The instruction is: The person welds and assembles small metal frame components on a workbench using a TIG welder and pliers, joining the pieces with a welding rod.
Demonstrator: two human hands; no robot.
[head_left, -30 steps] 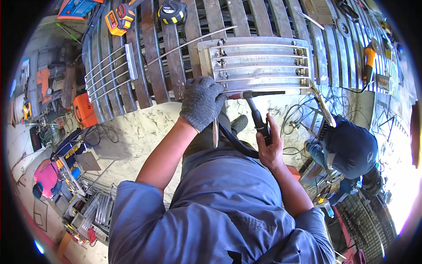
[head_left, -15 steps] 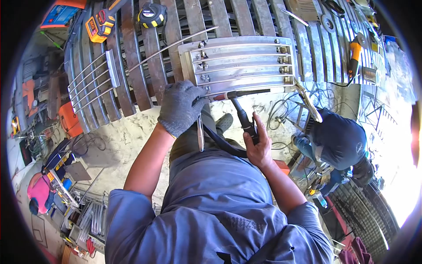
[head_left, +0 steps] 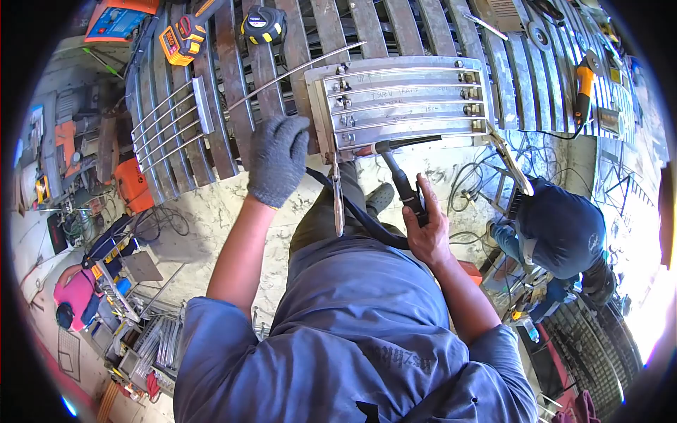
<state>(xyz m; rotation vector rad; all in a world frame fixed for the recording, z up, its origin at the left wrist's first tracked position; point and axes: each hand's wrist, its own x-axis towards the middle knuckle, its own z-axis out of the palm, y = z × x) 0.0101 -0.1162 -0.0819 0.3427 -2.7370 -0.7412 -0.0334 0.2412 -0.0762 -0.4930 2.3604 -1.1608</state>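
Note:
My right hand [head_left: 428, 229], bare, is wrapped round the handle of a TIG welding torch [head_left: 400, 180]. The torch head lies by the lower edge of a metal plate [head_left: 395, 141] that carries several parallel metal rods [head_left: 402, 106] and small blocks at both ends. My left hand [head_left: 277, 162], in a grey knit glove, is raised left of the plate, apart from it. Its fingers are loosely bent, with nothing visible in them. Locking pliers [head_left: 338, 201] hang at the plate's lower left corner; a second pair [head_left: 511, 161] is at the lower right.
The slatted metal bench [head_left: 367, 28] bears a tape measure [head_left: 264, 25], a yellow-and-black tool [head_left: 181, 42], a rod grille [head_left: 171, 127] and an angle grinder [head_left: 584, 84]. A co-worker [head_left: 560, 225] crouches at right, another person [head_left: 76, 296] at far left. Cables [head_left: 469, 187] lie on the floor.
My left hand has come off the plate's lower left corner and moved up and left, uncovering the pliers there. The torch stays in my right hand. The whole view has shifted slightly.

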